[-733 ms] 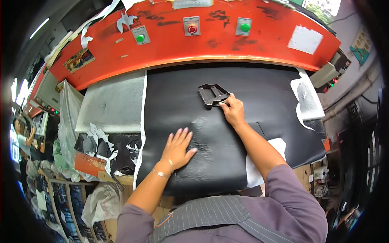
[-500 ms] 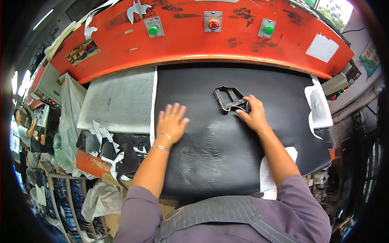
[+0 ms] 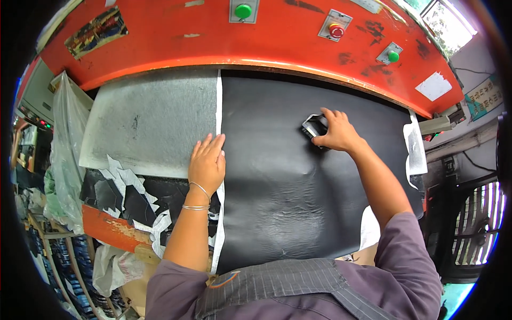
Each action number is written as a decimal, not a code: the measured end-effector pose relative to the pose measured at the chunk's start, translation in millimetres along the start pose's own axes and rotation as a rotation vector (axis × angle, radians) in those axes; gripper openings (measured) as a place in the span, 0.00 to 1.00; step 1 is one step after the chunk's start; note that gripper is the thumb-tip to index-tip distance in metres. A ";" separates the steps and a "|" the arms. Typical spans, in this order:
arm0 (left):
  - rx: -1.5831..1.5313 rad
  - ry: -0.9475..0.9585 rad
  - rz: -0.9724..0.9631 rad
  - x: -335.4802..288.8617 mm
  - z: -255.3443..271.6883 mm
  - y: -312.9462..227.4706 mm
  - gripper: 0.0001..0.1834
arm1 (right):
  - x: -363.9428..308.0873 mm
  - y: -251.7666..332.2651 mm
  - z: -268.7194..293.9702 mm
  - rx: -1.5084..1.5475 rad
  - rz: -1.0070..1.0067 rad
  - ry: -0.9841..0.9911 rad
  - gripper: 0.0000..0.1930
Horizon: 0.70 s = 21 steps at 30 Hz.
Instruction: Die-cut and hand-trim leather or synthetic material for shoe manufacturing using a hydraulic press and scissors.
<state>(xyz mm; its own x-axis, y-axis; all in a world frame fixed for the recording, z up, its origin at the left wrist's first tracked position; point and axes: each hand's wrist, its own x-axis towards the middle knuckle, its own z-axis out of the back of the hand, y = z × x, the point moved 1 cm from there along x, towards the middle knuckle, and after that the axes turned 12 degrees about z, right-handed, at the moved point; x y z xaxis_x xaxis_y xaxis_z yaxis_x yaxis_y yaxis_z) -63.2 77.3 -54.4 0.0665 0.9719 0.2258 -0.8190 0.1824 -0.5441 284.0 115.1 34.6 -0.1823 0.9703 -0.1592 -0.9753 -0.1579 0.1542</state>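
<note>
A wide black leather-like sheet [image 3: 261, 122] with a white left edge lies before me, wrinkled toward its near end. My right hand [image 3: 340, 130] grips a small dark cutting die [image 3: 314, 126] over the sheet's far right half, thumb on its near side and fingers on its far side. The hand hides part of the die, and I cannot tell whether it touches the sheet. My left hand [image 3: 207, 162] lies flat, fingers stretched out, at the white edge where the sheet meets a pale grey cutting board [image 3: 154, 117]. It holds nothing.
An orange press beam [image 3: 288, 45] spans the far side, bearing green buttons [image 3: 243, 11] and a red button [image 3: 336, 30]. Cut scraps [image 3: 125, 184] lie at the left front. A clear plastic bag [image 3: 69, 149] hangs at the far left, above a rack [image 3: 58, 237].
My view has turned. My left hand has moved left from the black sheet to its white edge. My right hand now spans the die, which sits at a different angle.
</note>
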 end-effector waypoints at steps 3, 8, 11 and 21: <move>-0.029 -0.030 0.013 6.9 0.3 23.9 0.26 | 32.1 75.5 16.5 -0.101 0.531 0.221 0.45; -0.121 -0.047 0.034 -0.5 -5.1 25.9 0.32 | 69.7 165.1 7.6 -0.386 1.194 0.417 0.37; -0.153 -0.028 0.069 -2.5 -4.9 28.5 0.37 | 77.7 184.5 -7.8 -0.539 1.343 0.442 0.33; -0.182 -0.005 0.070 -3.5 -13.8 29.1 0.40 | -4.3 116.3 -88.9 0.264 0.397 -0.041 0.65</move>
<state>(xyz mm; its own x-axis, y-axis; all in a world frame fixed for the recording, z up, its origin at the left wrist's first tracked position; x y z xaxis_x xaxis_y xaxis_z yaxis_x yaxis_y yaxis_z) -79.4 81.2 -82.2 0.0100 0.9825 0.1860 -0.7046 0.1389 -0.6958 160.3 76.3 -33.5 -0.5242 0.8516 -0.0005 -0.7655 -0.4709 0.4385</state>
